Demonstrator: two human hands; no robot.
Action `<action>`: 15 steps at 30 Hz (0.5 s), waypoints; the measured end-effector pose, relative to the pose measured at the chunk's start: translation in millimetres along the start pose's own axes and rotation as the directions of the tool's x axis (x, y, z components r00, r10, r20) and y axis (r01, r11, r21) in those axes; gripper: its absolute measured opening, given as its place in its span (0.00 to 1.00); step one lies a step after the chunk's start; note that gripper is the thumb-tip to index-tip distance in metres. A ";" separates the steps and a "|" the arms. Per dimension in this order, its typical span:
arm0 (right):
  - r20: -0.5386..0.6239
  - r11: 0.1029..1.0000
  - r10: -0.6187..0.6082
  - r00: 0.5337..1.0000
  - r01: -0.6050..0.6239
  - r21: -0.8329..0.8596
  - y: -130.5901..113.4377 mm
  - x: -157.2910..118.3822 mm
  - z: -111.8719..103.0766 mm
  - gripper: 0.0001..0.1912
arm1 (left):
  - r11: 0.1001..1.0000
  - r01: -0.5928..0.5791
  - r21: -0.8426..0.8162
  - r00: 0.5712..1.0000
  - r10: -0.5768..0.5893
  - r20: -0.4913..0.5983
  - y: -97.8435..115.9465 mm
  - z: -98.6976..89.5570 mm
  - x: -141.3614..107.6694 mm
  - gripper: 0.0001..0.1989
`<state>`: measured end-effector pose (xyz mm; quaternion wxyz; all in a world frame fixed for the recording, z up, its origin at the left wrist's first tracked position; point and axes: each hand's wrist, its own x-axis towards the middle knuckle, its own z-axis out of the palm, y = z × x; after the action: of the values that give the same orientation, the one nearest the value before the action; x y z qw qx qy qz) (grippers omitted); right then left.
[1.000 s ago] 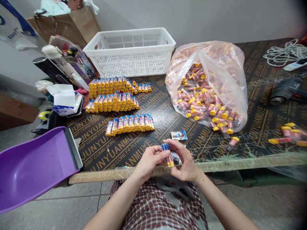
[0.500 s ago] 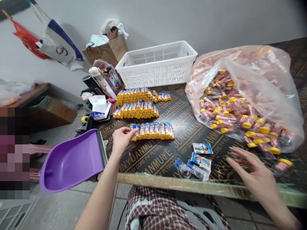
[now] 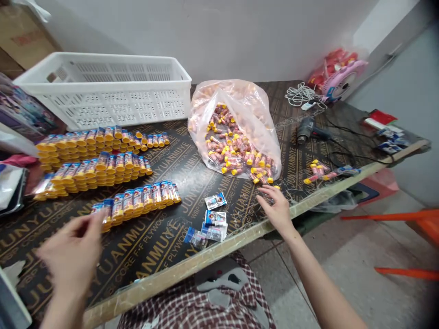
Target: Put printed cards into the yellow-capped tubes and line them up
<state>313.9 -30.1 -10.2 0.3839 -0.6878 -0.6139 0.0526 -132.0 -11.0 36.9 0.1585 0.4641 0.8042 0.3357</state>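
Observation:
My left hand (image 3: pixel 70 253), blurred by motion, is at the left end of the front row of small tubes (image 3: pixel 137 201) with yellow caps and blue printed wraps. Its thumb and fingers pinch the endmost tube (image 3: pixel 99 208), which they partly cover. My right hand (image 3: pixel 276 210) is open and empty, fingers spread, over the table by the lower edge of a clear plastic bag (image 3: pixel 236 93). Many pink tubes with yellow caps (image 3: pixel 236 146) fill the bag. Between my hands lie several flat blue-and-white wrappers (image 3: pixel 216 217).
Two stacked rows of wrapped tubes (image 3: pixel 89 176) stand behind the front row, before a white plastic basket (image 3: pixel 130 100). Right of the bag are a heat gun (image 3: pixel 308 130), loose tubes (image 3: pixel 318 171), white cable (image 3: pixel 302 95) and a pink fan (image 3: pixel 345 82). The taped table edge (image 3: pixel 164 274) runs before me.
The view has swung to the right, bringing the heat gun and fan into sight. My left hand stays at the row's left end; my right hand stays open near the bag.

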 end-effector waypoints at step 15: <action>0.172 0.907 0.327 0.929 -0.257 -0.335 90.4 35.2 -26.5 0.20 | 0.949 -0.289 0.123 0.853 0.197 0.483 27.6 83.0 -77.4 0.05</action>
<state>409.5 -6.8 -31.1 0.1885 -0.8130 -0.5433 0.0912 -27.2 -34.9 -8.6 0.2572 0.6421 0.7057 0.1533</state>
